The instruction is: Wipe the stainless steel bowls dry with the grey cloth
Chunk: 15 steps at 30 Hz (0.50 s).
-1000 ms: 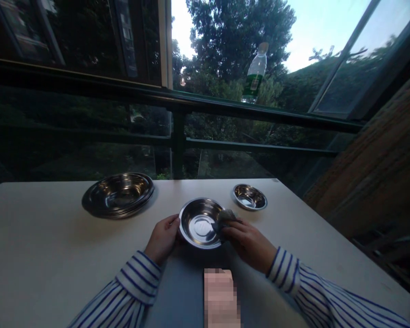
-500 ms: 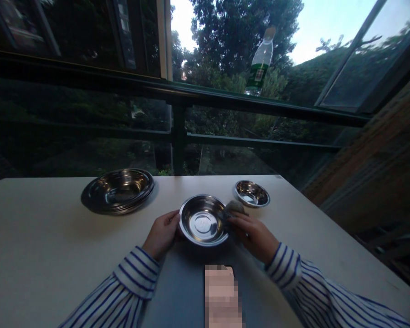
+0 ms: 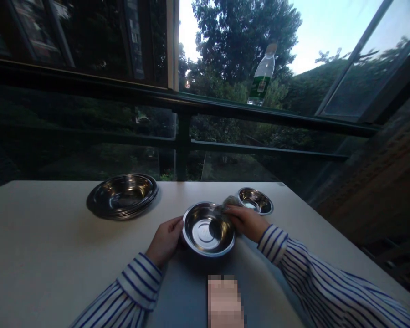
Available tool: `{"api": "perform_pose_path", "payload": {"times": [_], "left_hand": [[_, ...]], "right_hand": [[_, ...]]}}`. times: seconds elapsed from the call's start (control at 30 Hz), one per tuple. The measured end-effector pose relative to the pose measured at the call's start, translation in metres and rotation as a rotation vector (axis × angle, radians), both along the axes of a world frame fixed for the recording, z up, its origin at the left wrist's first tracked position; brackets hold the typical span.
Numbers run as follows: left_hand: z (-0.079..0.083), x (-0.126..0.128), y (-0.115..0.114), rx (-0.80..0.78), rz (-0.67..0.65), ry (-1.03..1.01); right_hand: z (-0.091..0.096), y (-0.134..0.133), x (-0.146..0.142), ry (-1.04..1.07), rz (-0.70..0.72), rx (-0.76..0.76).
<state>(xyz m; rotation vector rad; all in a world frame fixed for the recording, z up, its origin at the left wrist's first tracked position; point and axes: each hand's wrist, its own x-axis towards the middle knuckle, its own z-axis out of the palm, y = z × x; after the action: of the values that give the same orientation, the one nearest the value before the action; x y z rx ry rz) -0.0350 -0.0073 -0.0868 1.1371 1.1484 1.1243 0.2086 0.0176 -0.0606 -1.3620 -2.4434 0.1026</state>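
My left hand [image 3: 166,239] pinches the left rim of a shiny metal bowl [image 3: 205,234], which is tilted a little toward me above the table. Between the fingers of my right hand [image 3: 248,221] is a crumpled greyish cloth [image 3: 231,200], pressed over the bowl's upper right rim. Part of the cloth is hidden by those fingers. Just behind my right hand, a second small metal bowl [image 3: 256,200] stands on the white table [image 3: 48,250].
Several wide metal basins [image 3: 123,196] are stacked at the back left. A phone-shaped object [image 3: 225,300], blurred out, lies in front of me. Beyond the table runs a dark railing [image 3: 218,107], with a plastic bottle [image 3: 260,84] standing on it.
The cloth has moved with my right hand from the bowl's right side up along its rim to the upper right. My left hand keeps its hold. The whole view has shifted slightly.
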Motion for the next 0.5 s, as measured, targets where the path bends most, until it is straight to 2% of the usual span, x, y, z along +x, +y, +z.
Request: {"api": "perform_pose_path", "payload": {"times": [0.17,0.33,0.4,0.5], "left_hand": [[0.002,0.002,-0.002,-0.012,0.009,-0.035],[-0.006,0.001,0.001,0.003,-0.018,-0.089],[-0.008,0.001,0.002,0.003,-0.015,-0.089],[-0.007,0.002,0.001,-0.002,-0.028,-0.093]], "right_hand": [[0.016,0.028,-0.031,-0.121,0.045,-0.033],[0.023,0.035,-0.077,-0.209,0.228,-0.054],[0.024,0.034,-0.082,-0.231,0.276,-0.057],[0.026,0.032,-0.067,-0.259,0.248,-0.053]]}}
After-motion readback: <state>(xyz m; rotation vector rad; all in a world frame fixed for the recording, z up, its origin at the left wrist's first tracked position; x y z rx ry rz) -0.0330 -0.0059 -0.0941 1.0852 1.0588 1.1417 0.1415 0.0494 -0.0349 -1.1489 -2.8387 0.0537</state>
